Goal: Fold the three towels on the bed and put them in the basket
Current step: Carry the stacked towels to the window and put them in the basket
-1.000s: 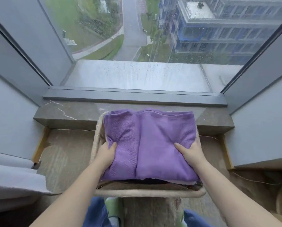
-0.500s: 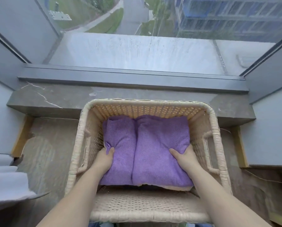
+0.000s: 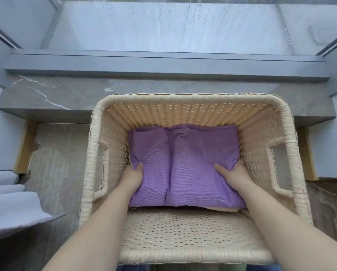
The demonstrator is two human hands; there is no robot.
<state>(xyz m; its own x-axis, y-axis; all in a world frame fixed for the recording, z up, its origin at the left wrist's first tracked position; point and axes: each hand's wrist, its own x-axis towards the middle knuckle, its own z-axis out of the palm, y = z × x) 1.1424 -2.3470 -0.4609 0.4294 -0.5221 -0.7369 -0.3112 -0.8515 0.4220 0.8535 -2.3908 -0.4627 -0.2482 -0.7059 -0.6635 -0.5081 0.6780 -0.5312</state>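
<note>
A folded purple towel lies deep inside the woven cream basket, filling most of its width. My left hand grips the towel's left edge, thumb on top and fingers hidden underneath. My right hand grips the right edge the same way, close to the basket's right wall. A sliver of pale cloth shows under the towel's near edge. Both forearms reach over the basket's near rim.
The basket stands on the floor against a grey marble sill below a window. White bedding juts in at the left. Side handles open in both basket walls.
Both hands have carried the towel from above the rim down into the basket. The view has tilted downward and closer.
</note>
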